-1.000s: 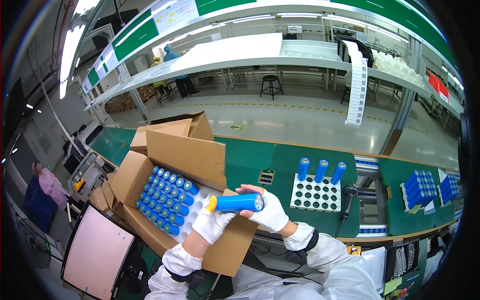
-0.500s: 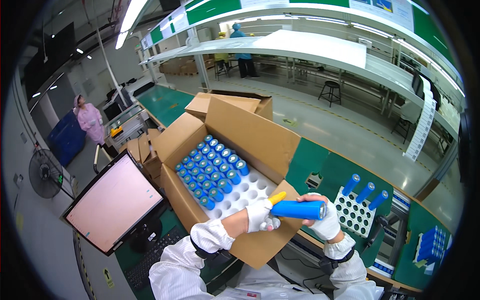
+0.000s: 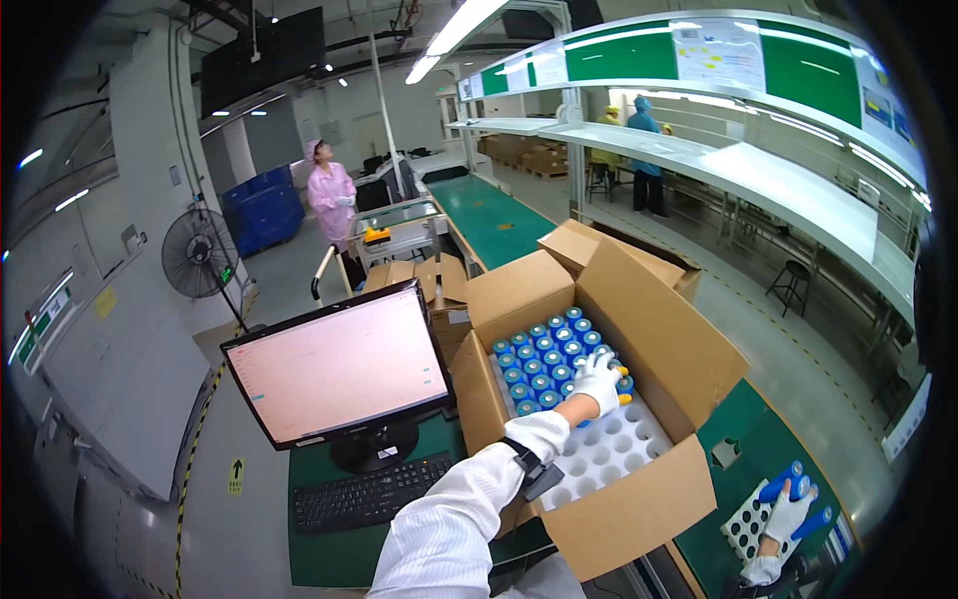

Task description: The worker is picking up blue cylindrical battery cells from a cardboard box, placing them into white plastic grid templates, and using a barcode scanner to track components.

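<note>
My left hand (image 3: 597,384), in a white glove with yellow fingertip covers, reaches into an open cardboard box (image 3: 639,524). Its fingers close round the top of a blue cylindrical battery cell (image 3: 626,383) at the edge of the filled rows. Several upright blue cells (image 3: 540,382) stand in the white foam tray (image 3: 611,444), whose nearer holes are bare. At the lower right, my gloved right hand (image 3: 788,516) has its fingers round a blue cell (image 3: 774,488) above a white perforated holder (image 3: 743,526). Another blue cell (image 3: 815,521) stands beside that hand.
A monitor (image 3: 339,364) and black keyboard (image 3: 369,491) sit left of the box on a green bench (image 3: 339,559). More cartons (image 3: 569,245) stand behind it. A floor fan (image 3: 198,253) is at left. A person in pink (image 3: 327,195) stands beyond; others are farther back.
The view has swung left. My hands, together on one blue cell before, are now apart: the left is down among the box's cells, the right has gone to the perforated holder.
</note>
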Demonstrator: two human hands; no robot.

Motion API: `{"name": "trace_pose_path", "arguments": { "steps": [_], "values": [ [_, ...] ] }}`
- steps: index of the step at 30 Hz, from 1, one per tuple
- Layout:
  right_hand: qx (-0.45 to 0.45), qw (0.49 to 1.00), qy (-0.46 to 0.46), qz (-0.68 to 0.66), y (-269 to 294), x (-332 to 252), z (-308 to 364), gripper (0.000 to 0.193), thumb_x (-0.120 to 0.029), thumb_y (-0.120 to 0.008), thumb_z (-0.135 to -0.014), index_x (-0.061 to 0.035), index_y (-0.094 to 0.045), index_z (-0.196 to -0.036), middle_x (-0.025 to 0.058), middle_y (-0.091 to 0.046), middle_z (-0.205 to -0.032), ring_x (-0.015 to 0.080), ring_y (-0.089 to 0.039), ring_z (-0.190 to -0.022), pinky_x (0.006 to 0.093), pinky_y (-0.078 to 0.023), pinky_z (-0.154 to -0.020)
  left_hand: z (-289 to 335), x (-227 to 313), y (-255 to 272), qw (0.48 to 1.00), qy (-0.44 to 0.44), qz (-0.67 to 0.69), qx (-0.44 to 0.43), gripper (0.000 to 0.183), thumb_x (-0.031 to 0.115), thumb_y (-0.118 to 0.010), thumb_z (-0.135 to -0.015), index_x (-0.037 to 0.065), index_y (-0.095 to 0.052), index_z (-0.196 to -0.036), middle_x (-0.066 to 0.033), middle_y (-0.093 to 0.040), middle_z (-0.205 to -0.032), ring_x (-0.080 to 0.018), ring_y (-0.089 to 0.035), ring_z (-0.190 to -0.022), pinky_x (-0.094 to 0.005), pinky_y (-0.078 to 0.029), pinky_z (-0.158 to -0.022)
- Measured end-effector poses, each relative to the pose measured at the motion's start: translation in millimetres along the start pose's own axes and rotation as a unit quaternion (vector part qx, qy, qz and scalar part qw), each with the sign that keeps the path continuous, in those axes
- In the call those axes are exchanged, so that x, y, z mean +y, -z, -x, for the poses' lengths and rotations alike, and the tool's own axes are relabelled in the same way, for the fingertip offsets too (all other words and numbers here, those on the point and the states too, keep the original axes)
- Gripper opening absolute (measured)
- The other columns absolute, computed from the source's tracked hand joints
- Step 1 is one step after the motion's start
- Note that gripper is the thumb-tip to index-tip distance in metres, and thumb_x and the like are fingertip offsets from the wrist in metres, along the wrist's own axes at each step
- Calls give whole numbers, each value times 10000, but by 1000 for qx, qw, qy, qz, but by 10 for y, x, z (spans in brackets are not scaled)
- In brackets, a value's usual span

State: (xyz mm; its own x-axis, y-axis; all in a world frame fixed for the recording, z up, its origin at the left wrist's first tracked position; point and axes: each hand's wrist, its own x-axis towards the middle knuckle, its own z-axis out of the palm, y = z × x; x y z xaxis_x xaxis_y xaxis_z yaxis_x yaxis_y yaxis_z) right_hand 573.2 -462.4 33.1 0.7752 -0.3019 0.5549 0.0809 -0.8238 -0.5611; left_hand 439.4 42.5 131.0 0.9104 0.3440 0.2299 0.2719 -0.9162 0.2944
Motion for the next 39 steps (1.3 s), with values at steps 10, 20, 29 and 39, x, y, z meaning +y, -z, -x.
{"name": "trace_pose_path", "arguments": {
  "steps": [10, 20, 29, 39],
  "values": [
    [-54, 978, -110, -171, 123, -408, 114, 436, -234, -769, -816, -6, -597, -1146, 177, -673, -1050, 321, -631, -983, 401, -486, -890, -328, -218, -578, 973, 35, 213, 81, 547, 288, -713, -809, 2, -565, -1251, -240, -608, -1189, -397, -579, -1071, -459, -470, -952],
    [-14, 993, -108, -54, 138, -135, -34, 541, -404, -830, -715, -38, -579, -1024, 205, -684, -946, 400, -675, -867, 463, -542, -763, -269, 84, -352, 997, 26, 47, 60, 483, 83, -827, -679, 57, -661, -1131, -120, -429, -1475, -360, -387, -1322, -410, -376, -1099],
    [-54, 994, -89, -18, 6, -446, 101, 578, -442, -826, -713, -12, -582, -1013, 199, -663, -973, 400, -658, -896, 460, -536, -769, -242, -3, -39, 982, 33, 139, 123, 487, 12, -781, -715, 20, -636, -1180, -156, -470, -1418, -302, -516, -1203, -371, -459, -1001],
    [-82, 990, -111, 28, 13, -499, -8, 604, -436, -825, -709, 4, -571, -1037, 225, -659, -1027, 426, -654, -924, 476, -537, -790, -127, 3, 188, 894, 127, 422, 82, 389, 114, -691, -915, -4, -557, -1262, -96, -631, -1064, -177, -597, -887, -281, -517, -705]
  ]
}}
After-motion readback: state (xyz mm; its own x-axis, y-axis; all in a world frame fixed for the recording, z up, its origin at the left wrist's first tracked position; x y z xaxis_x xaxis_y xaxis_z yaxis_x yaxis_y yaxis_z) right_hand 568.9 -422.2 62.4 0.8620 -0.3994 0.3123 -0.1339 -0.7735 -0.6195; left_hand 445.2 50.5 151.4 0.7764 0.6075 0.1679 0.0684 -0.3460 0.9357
